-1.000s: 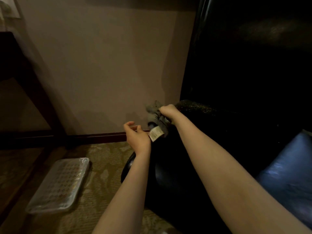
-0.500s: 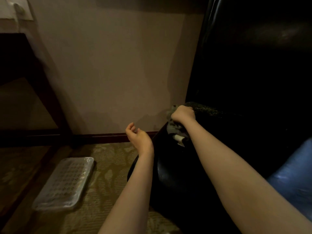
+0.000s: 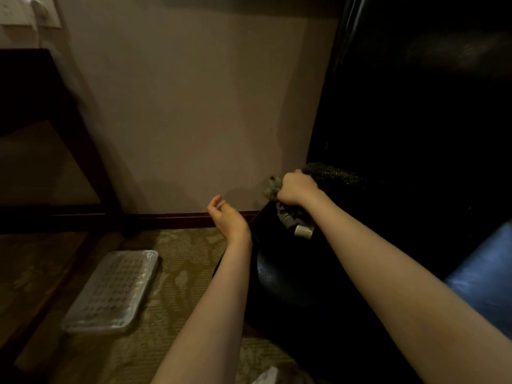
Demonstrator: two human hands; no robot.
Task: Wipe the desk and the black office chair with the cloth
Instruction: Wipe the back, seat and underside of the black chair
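Dim room: beige wall [image 3: 194, 106] ahead, patterned olive carpet [image 3: 180, 273] below. Light is poor, so black surfaces give little detail.

Progress, as I judge it:
- Work is on the black leather office chair [image 3: 415, 120], at the front end of its padded armrest [image 3: 335, 176].
- I cannot read from this view which chair surfaces are already clean. Back and seat are mostly shadow.
- Far left stands the dark wooden desk [image 3: 36, 87]. Only a leg and side frame show and the top is out of view, so I cannot say whether it has been wiped.
- I log the task as part-way at best: one armrest in hand, rest of chair unconfirmed, desk unknown.

Cloth and hands:
- At the armrest's rounded nose, the right hand [image 3: 296, 188] is fisted around the grey bunched cloth [image 3: 273, 187], pressing it against the padding.
- The cloth bulges out on the wall side of the knuckles. It trails below the wrist down the chair's side and ends in a white label [image 3: 303, 231].
- Beside it, the left hand [image 3: 228, 217] holds nothing, fingers loosely curled. It sits just beside the chair's front edge; whether it touches the chair I cannot tell.

Also noted:
- A clear plastic tray [image 3: 110, 292] lies flat on the carpet, apart from the chair.
- A blue cushion [image 3: 482, 275] shows at the right edge, on the seat side.
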